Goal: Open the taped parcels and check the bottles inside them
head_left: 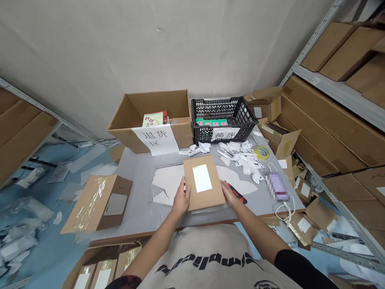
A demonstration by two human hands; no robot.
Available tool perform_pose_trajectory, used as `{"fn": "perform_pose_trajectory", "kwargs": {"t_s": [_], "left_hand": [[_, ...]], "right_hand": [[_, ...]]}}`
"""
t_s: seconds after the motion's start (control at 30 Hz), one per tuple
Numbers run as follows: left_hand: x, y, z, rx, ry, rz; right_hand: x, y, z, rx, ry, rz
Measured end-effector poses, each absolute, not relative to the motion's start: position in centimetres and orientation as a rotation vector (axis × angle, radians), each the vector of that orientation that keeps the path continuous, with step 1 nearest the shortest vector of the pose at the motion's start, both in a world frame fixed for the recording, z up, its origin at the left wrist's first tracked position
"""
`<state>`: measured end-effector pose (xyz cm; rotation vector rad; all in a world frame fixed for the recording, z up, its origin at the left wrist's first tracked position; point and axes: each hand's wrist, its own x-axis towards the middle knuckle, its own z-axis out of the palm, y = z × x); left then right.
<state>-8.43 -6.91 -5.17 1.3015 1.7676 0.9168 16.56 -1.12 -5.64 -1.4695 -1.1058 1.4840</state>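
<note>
A flat brown cardboard box (192,196) with a white label (202,178) on its top face is held between my two hands, low over the table in front of me. My left hand (181,198) grips its left edge, thumb on the upper face. At the opposite edge, my right hand (229,195) grips the box near its lower right corner. A red and black utility knife (239,196) shows right beside the right hand; whether the fingers also hold it I cannot tell. Torn white paper (165,182) lies flat on the tabletop under the box.
An open carton (183,138) and a black plastic crate (204,134) stand at the back. Crumpled paper (243,156), yellow tape (262,152) and a cabled phone (277,186) lie right. Another carton (93,204) sits at the left edge. Shelves of boxes (325,128) flank the table.
</note>
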Motion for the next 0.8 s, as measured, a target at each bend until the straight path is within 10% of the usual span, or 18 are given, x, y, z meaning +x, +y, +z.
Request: {"fn": "perform_pose_trajectory", "kwargs": {"t_s": [0.3, 0.8], "left_hand": [[-10.9, -8.3, -1.5, 1.439, 1.800, 0.829], [-5.4, -6.5, -0.2, 1.161, 1.415, 0.987]], "right_hand": [[13.3, -2.7, -3.3, -1.257, -0.937, 1.940], [14.9, -3.5, 2.0, -1.235, -1.028, 1.615]]}}
